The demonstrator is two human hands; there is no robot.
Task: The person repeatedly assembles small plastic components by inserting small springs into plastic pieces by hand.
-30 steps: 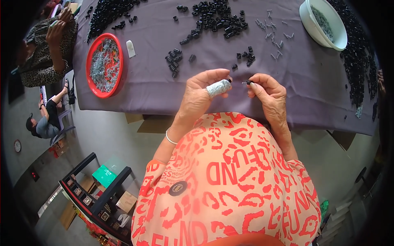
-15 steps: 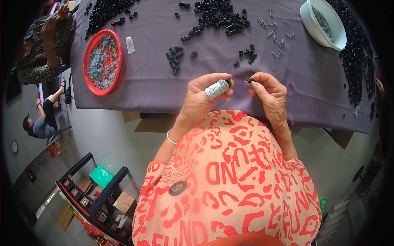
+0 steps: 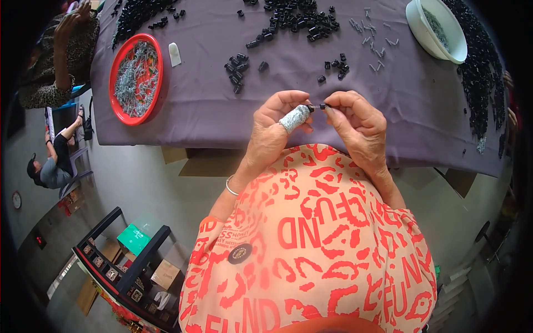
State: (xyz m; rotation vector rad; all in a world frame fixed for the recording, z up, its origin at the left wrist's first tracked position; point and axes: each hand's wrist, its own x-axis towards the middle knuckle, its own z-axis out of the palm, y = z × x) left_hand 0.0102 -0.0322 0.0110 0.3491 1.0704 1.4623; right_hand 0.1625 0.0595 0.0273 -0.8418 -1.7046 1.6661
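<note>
A purple-covered bench (image 3: 222,111) carries everything. At its left end sits a red dish (image 3: 136,77) of grey bits; at its right end, a white bowl (image 3: 436,30). Black parts (image 3: 297,19) lie heaped along its far side. Over its near edge, the left hand (image 3: 272,130), one finger wrapped in grey tape, and the right hand (image 3: 355,125) pinch one small black part (image 3: 318,106) between their fingertips.
</note>
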